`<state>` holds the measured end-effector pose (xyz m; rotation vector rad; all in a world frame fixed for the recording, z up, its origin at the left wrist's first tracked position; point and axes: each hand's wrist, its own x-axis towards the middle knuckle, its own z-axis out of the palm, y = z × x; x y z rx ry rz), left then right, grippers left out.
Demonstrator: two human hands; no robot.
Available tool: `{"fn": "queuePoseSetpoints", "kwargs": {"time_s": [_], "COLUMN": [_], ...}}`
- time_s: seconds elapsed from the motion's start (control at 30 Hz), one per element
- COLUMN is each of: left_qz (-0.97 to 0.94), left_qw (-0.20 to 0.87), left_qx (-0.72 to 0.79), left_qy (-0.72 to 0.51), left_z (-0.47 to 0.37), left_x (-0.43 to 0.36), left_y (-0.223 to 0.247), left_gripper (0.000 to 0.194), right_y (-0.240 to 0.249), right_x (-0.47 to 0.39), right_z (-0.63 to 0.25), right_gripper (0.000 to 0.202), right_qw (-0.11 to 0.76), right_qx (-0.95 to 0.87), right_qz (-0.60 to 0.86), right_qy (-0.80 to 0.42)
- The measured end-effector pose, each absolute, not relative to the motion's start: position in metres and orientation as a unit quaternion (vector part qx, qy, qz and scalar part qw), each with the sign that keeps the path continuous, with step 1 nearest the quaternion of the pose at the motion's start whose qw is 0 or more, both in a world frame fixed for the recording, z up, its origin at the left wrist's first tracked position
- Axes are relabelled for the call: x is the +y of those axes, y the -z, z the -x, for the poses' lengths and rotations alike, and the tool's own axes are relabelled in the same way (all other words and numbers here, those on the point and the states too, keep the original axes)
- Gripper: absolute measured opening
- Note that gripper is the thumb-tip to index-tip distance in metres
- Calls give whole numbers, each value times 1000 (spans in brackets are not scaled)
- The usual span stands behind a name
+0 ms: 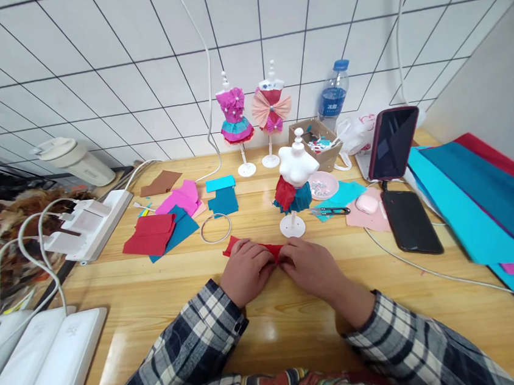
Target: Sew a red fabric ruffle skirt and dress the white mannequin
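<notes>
Both hands meet over a strip of red crepe paper [232, 245] near the table's middle. My left hand [247, 271] pinches it, with the strip's loose end sticking out to the left. Close beside it, my right hand [308, 267] is closed on the strip's right end. Just behind my hands stands a small white mannequin [299, 166] wearing a red and teal paper skirt [300, 196]. Thread snips [330, 211] lie to its right, by a pink dish of beads [323, 185]. A metal ring [215, 228] rests to the left of it.
Two dressed mannequins [234, 118] [272, 108] stand by the wall. Paper pieces [149, 234] lie left, a power strip [104, 227] beyond. At right are a propped phone [393, 141], a flat black phone [411, 221], a cable and large paper sheets [470, 207].
</notes>
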<state>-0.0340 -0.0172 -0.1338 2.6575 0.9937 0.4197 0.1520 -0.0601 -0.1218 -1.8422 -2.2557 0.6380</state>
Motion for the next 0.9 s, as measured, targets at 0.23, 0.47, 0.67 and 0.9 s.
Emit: {"fn": "queuePoseSetpoints", "kwargs": {"time_s": [0.23,0.47,0.67,0.9], "left_qz": [-905,-896,-891,-881], "left_qw": [172,195,195,193], "left_qx": [367,375,390,409], "left_qy": [-131,-134,-127,-140], "left_z": [34,34,34,34], "left_x": [-19,-20,-21,-20], "left_y": [131,131,128,129], "left_gripper": [9,10,10,11], "right_y": [123,124,125,121], "right_x": [-59,-59,-59,-55], "right_z": [-155,-153,-152,-150], "right_gripper": [9,20,15,20], "right_qw": [120,168,154,103], "right_qx": [-706,-689,-693,-689], "right_qz": [641,643,644,660], "right_qy": [-277,-289,-286,-282]}}
